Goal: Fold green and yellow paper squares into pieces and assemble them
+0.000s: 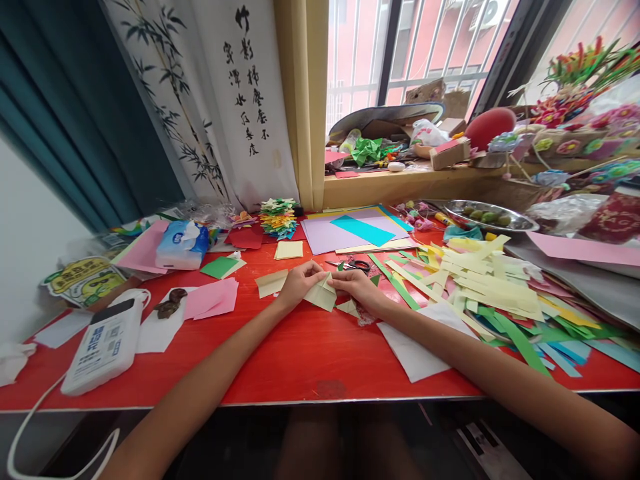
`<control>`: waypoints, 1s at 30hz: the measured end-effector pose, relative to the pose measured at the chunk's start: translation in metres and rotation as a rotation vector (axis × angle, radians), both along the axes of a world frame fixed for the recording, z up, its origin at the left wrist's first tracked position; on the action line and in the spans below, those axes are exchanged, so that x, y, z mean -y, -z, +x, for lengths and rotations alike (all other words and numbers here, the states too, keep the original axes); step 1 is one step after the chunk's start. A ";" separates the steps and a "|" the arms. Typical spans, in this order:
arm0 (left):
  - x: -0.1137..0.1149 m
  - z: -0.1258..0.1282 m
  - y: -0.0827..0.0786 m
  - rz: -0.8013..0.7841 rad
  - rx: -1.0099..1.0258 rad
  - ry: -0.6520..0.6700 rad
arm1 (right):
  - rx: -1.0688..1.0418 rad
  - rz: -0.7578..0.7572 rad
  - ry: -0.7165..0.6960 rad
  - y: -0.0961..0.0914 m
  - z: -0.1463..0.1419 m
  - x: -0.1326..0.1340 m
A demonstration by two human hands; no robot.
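Between my two hands, just above the red table [280, 360], is a creased pale yellow paper square [321, 295]. My left hand [300, 281] pinches its upper left side, and the fingers of my right hand [356, 288] close on its upper right edge. Left of my left hand lies another pale yellow paper piece [271, 283]. A small folded pale paper [347, 307] rests under my right hand, partly hidden by it. Just beyond my right hand lie scissors [359, 266] with dark handles.
Cut paper strips [493, 287] heap on the right beside a white sheet [425, 343]. Coloured sheets [320, 235] and a stack of folded paper pieces [279, 219] stand at the back. On the left are pink paper [213, 298], a tissue pack [182, 247] and a white corded device [105, 347].
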State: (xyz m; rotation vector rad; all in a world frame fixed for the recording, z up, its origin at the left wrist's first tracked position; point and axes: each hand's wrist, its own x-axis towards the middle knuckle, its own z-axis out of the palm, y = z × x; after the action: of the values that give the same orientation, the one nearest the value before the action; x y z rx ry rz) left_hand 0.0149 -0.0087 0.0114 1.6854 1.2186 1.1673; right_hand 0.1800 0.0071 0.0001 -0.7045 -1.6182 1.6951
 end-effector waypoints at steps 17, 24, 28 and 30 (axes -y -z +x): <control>-0.001 0.000 0.000 -0.032 0.011 0.026 | 0.003 0.043 0.015 0.001 0.001 0.000; -0.001 0.000 0.000 -0.046 0.004 0.021 | 0.041 0.075 0.048 0.002 0.002 -0.002; -0.002 -0.001 0.001 -0.059 0.017 0.030 | 0.028 0.098 0.048 0.002 0.002 -0.003; -0.002 -0.001 0.001 -0.067 0.025 0.031 | 0.014 0.083 0.037 0.002 0.002 -0.003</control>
State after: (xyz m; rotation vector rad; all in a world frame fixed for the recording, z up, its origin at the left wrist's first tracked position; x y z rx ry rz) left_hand 0.0141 -0.0063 0.0099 1.6299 1.1995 1.1140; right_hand 0.1817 0.0097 -0.0020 -0.7022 -1.6649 1.5903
